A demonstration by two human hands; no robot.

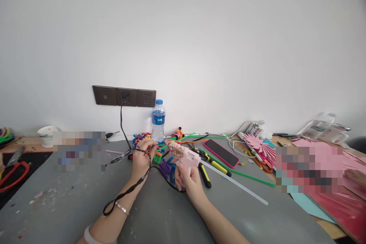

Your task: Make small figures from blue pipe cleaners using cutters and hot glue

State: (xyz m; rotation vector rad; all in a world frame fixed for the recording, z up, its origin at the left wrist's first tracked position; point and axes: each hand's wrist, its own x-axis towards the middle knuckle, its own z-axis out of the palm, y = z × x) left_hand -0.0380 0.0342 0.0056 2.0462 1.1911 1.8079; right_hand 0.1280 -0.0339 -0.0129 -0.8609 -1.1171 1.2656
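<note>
White wall behind, grey table (160, 213) under my arms, craft litter all along its far edge. My right hand (187, 177) is closed round the handle of the pink glue gun (183, 154), nozzle pointed left towards my other hand; its black cord (126, 192) loops over my left wrist and runs up to the wall socket (126, 96). My left hand (142, 158) has fingers pinched on a small orange and green piece (156, 154), held just at the nozzle tip; what exactly the piece is I cannot tell, it is too small. As I judge it, the gluing is under way rather than finished: gun and piece are brought together, but whether glue is on yet does not show. Finished-looking little figures (143, 136) stand near the water bottle (158, 121). Loose pipe cleaners (211, 137), pliers (210, 162), a phone (220, 153) and a clear glue stick (234, 183) lie to the right, unused
</note>
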